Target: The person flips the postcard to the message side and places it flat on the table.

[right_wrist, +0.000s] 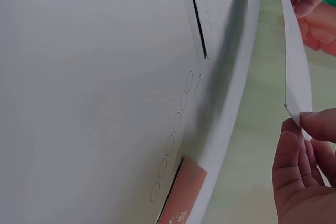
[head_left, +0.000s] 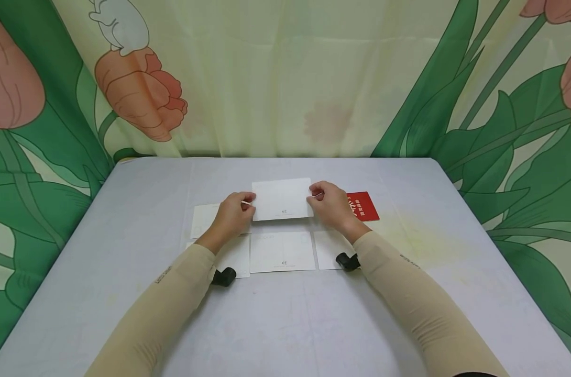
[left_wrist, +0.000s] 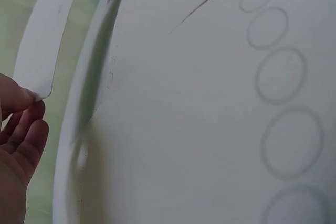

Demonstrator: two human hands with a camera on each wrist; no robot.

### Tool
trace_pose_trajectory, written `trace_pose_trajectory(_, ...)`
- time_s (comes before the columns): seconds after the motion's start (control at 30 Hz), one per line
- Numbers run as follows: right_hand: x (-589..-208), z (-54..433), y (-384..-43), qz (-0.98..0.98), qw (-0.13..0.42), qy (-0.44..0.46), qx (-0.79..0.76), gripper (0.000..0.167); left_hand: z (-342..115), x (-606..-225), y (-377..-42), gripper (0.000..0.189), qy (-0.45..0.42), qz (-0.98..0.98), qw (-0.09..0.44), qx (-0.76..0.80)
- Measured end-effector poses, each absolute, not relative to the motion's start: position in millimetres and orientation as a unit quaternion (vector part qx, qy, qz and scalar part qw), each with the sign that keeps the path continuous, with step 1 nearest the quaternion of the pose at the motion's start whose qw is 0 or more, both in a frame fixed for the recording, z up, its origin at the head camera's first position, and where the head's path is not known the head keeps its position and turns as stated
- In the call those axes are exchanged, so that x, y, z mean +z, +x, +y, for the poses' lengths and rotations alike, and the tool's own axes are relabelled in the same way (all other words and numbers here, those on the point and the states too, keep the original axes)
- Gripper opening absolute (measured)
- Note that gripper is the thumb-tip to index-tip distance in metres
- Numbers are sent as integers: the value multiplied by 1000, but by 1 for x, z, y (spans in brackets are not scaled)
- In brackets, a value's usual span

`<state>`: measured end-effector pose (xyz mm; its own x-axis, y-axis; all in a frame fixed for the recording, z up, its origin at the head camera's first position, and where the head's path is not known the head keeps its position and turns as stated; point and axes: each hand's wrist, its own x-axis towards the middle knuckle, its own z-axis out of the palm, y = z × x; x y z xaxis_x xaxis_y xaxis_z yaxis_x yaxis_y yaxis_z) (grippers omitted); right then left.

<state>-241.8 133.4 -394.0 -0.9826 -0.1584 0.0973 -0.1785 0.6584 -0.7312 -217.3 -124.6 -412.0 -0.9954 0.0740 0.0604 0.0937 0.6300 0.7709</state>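
Five white cards (head_left: pixel 282 199) show: one held up between two hands, the left hand (head_left: pixel 231 215) and the right hand (head_left: pixel 333 207), and four on the one table (head_left: pixel 266 324), with one of these at far left and three in a near row. One red card (head_left: pixel 365 206) lies at far right. There are two beige sleeves (head_left: pixel 169 309), two black wrist devices (head_left: pixel 225 276) and one printed curtain (head_left: pixel 266 94) on the far side.

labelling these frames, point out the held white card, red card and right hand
Held white card (head_left: pixel 283 199), head view, middle of its face
Red card (head_left: pixel 364 206), head view, its uncovered part
Right hand (head_left: pixel 334 206), head view, back of the hand
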Motion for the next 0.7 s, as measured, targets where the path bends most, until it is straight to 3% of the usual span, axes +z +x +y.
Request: trace_pose_trajectory(0.7,-397,132,-238,-927,-37,75,365,36,-122,-411,-213,34,-66,-929,-19,-364)
